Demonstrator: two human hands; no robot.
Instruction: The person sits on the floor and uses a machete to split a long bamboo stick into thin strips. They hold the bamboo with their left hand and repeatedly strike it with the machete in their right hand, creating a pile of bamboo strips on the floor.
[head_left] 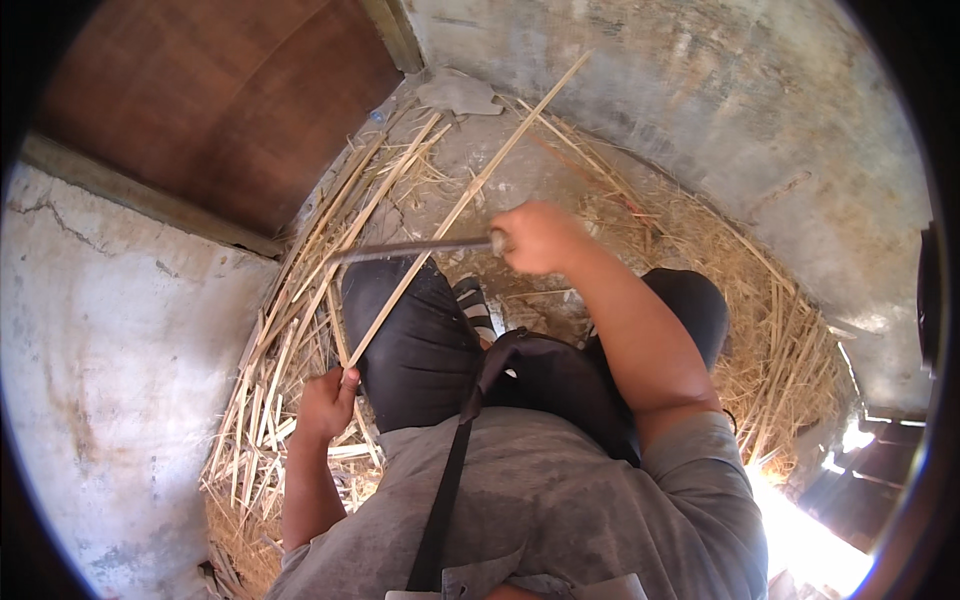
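A long, pale bamboo strip (pixel 480 182) slants from my left side up toward the far wall, passing over my left knee. Its near end is pinched in my left hand (pixel 328 402), thumb on top. My right hand (pixel 541 238) is closed round the short handle of a long-bladed knife (pixel 418 247). The dark blade points left and crosses the strip above my knee; whether it touches the strip I cannot tell. Slight blur shows on the right hand and blade.
Split bamboo strips (pixel 268 395) are heaped along my left, beside a stained wall (pixel 110 330). Fine shavings (pixel 775 365) cover the floor at right. A brown wooden panel (pixel 230 110) stands at the far left. The right wall (pixel 700 85) curves close by.
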